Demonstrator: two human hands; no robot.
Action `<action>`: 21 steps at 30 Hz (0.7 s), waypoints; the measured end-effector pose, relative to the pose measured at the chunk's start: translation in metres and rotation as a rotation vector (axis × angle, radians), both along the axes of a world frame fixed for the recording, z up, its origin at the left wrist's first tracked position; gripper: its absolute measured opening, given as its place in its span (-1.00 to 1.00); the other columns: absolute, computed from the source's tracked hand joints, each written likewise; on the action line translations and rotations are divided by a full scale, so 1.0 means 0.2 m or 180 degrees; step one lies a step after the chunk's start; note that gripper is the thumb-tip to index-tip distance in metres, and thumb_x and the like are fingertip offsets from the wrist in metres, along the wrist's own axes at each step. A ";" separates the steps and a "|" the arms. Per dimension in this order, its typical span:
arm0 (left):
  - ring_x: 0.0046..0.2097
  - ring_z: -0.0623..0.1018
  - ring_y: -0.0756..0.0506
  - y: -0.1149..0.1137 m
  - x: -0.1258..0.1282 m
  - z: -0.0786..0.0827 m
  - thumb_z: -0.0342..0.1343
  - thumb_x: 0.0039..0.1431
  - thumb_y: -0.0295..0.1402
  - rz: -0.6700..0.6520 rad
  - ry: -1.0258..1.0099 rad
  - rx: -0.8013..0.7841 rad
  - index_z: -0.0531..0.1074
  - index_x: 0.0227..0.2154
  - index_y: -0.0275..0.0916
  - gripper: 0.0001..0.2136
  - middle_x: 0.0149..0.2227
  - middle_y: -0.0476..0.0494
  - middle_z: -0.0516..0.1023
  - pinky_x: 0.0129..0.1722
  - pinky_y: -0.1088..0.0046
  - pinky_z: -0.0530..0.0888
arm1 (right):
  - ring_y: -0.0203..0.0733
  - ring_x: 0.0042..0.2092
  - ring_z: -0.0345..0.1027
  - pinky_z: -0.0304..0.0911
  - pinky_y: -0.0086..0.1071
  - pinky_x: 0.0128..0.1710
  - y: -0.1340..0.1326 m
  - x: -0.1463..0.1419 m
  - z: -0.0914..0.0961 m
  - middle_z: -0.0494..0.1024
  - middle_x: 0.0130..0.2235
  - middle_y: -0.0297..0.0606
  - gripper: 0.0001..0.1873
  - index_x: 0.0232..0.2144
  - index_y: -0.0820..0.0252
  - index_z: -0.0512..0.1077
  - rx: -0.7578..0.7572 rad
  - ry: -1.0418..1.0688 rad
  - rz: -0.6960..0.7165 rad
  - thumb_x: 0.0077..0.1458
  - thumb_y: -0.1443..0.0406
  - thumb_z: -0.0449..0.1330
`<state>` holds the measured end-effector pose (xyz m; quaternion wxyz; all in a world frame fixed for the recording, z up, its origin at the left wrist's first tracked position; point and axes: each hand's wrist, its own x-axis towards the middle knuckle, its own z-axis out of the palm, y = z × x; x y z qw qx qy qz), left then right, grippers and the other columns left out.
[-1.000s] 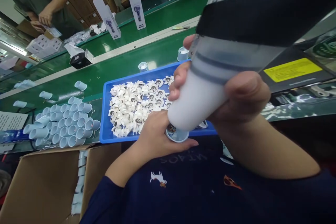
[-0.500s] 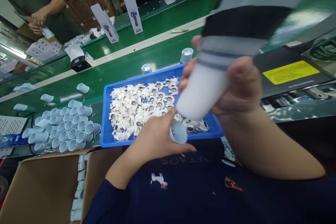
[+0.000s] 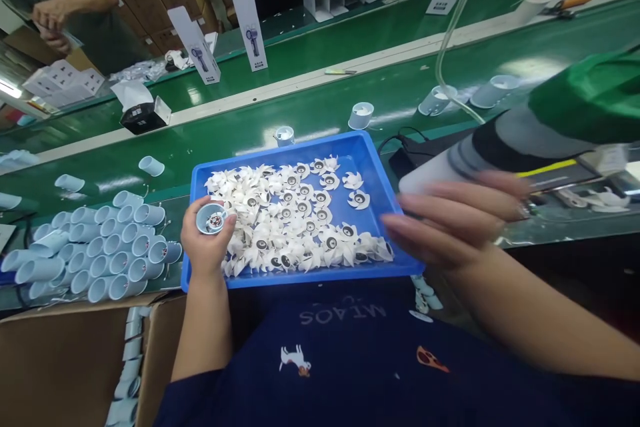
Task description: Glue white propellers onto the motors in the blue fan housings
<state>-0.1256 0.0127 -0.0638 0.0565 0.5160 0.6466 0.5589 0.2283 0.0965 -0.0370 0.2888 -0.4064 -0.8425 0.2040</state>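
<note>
My left hand [image 3: 207, 243] grips a light-blue cylindrical housing [image 3: 203, 220] over the left side of the blue tray [image 3: 363, 160]. The housing's mouth faces up, and a small round part with copper colour shows inside. Several white fan impellers [image 3: 280, 213] with dark hubs fill much of the tray. At the tray's right edge, my right hand [image 3: 455, 220] is blurred, its fingers stretched out and apart. Just behind those fingers lies a thick white tapered tool [image 3: 465, 153] with a black band and a green rear part; the thumb is hidden.
Light-blue housings [image 3: 120, 240] are piled left of the tray, and others stand along the green bench [image 3: 315, 97]. An open cardboard box [image 3: 55, 360] sits front left. A clear tube [image 3: 443, 47] hangs at right. Across the bench, a person's hands [image 3: 53, 20] work near white boxes.
My left hand has moved left with the housing, from the tray's front edge to its left side. My right hand and the white tool have shifted right, and its fingers have loosened from the tool.
</note>
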 end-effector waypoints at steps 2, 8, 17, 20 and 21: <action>-0.20 0.62 -0.13 -0.01 0.00 0.00 0.40 -0.04 -0.16 0.0043 0.0109 -0.0081 0.43 -0.05 -0.24 -0.49 -0.22 -0.13 0.62 -0.13 0.30 0.52 | 0.07 0.14 0.28 -0.05 0.15 0.28 0.05 -0.11 0.00 0.55 -0.10 -0.23 -0.75 -0.17 0.00 0.53 0.0322 -0.1423 -0.0133 0.30 0.31 0.04; -0.22 0.60 -0.11 -0.03 -0.02 -0.01 0.41 -0.07 -0.14 0.0091 0.0071 -0.0236 0.46 -0.09 -0.22 -0.51 -0.22 -0.10 0.60 -0.15 0.33 0.50 | 0.10 -0.11 0.33 -0.05 0.12 0.18 0.29 -0.29 -0.13 0.50 -0.36 -0.02 -0.72 -0.46 0.37 0.49 0.0119 -0.2645 -0.0286 0.05 0.58 -0.01; -0.10 0.57 -0.12 -0.04 -0.01 -0.01 0.38 -0.06 -0.06 -0.0428 -0.0878 -0.0007 0.20 0.09 -0.12 -0.30 -0.05 -0.16 0.49 -0.04 0.28 0.49 | 0.19 0.05 0.22 -0.29 0.19 0.21 0.29 -0.24 -0.09 0.48 -0.23 0.07 -0.73 -0.36 0.37 0.47 -0.0590 -0.1528 -0.0297 0.08 0.53 -0.04; -0.03 0.56 -0.15 -0.10 0.05 0.03 0.30 0.05 -0.04 -0.1016 -0.1002 -0.0023 0.13 0.16 -0.07 -0.32 0.01 -0.19 0.47 -0.03 0.26 0.50 | 0.14 0.05 0.24 -0.12 0.16 0.20 0.17 -0.23 -0.01 0.46 -0.08 0.06 -0.73 -0.15 0.31 0.43 -0.1156 -0.0559 -0.0084 0.19 0.31 0.01; -0.01 0.56 -0.17 -0.12 0.08 0.05 0.29 0.07 -0.06 -0.1180 -0.0956 -0.0153 0.13 0.18 -0.07 -0.33 0.03 -0.21 0.47 -0.02 0.25 0.50 | 0.08 0.01 0.28 0.03 0.09 0.16 0.11 -0.23 0.01 0.45 -0.06 0.03 -0.67 -0.08 0.27 0.40 -0.1426 -0.0200 0.0079 0.21 0.20 0.00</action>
